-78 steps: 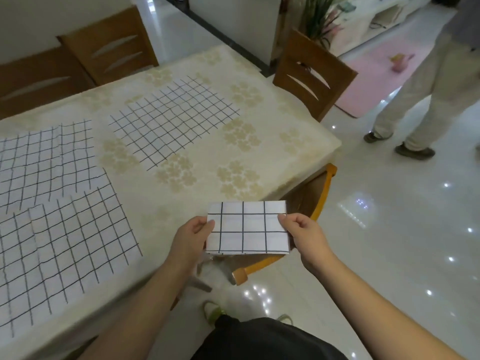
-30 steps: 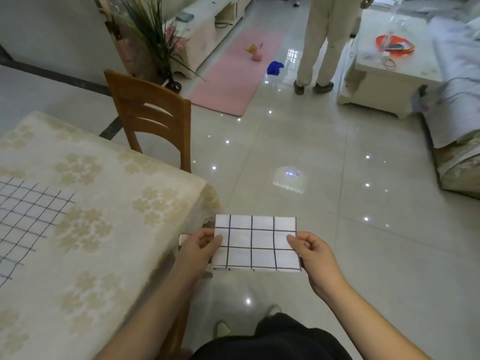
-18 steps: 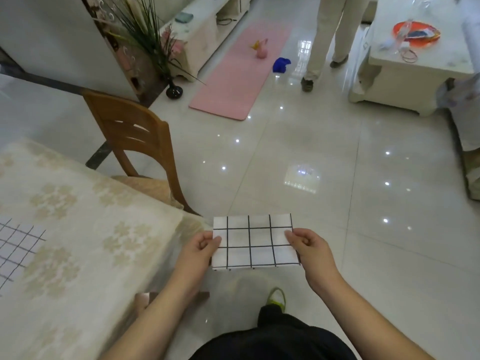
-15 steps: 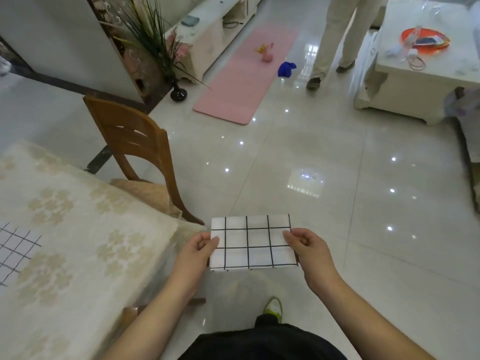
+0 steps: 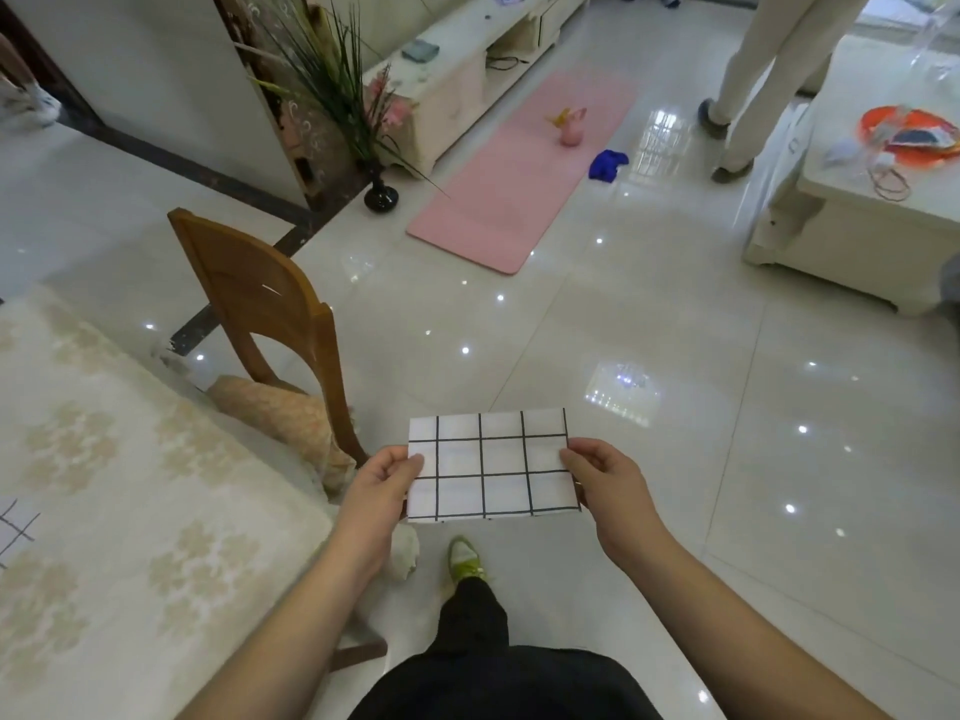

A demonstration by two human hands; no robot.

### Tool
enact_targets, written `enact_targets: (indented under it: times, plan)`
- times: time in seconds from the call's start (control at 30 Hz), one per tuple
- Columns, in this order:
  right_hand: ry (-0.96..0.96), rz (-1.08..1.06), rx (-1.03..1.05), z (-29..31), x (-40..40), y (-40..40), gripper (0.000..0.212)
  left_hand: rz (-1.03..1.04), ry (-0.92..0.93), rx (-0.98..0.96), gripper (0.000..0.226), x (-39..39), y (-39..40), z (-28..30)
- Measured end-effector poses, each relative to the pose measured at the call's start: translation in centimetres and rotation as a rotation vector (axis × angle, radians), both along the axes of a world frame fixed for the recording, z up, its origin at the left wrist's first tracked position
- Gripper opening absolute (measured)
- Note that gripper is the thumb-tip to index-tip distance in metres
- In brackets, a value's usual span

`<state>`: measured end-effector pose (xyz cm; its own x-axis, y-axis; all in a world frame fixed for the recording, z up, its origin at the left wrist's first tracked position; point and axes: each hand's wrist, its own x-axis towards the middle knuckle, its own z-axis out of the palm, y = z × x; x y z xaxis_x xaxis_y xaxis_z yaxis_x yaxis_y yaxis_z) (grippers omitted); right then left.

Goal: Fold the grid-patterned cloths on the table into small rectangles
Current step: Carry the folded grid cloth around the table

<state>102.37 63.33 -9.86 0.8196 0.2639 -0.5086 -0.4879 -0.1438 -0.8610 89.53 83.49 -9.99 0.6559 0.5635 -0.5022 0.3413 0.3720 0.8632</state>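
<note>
A folded white cloth with black grid lines [image 5: 491, 465] is held flat in the air over the floor, to the right of the table. My left hand [image 5: 382, 485] pinches its left edge and my right hand [image 5: 605, 480] pinches its right edge, thumbs on top. Only a corner of another grid cloth [image 5: 13, 527] shows, lying at the far left on the table [image 5: 130, 511], which has a beige floral cover.
A wooden chair [image 5: 270, 314] with a cushion stands at the table's corner. Beyond are a potted plant [image 5: 343, 96], a pink mat [image 5: 524, 168], a white low table [image 5: 857, 200] and another person's legs [image 5: 753, 80]. My foot [image 5: 465, 558] is on the glossy tile floor.
The view has swung right, away from the table; the spread cloths have left the frame. Both hands keep the same hold on the folded cloth, now over the floor.
</note>
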Motion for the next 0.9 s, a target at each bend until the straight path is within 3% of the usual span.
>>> enact_targets:
  times: [0.47, 0.9]
  plan:
    - [-0.026, 0.090, -0.022, 1.8, 11.9, 14.2, 0.006, 0.008, 0.066, 0.064, 0.009, 9.9, 14.0, 0.3]
    - [-0.024, 0.222, 0.027, 1.2, 22.9, 24.9, 0.005, 0.159, 0.105, 0.110, 0.009, 17.8, 22.1, 0.9]
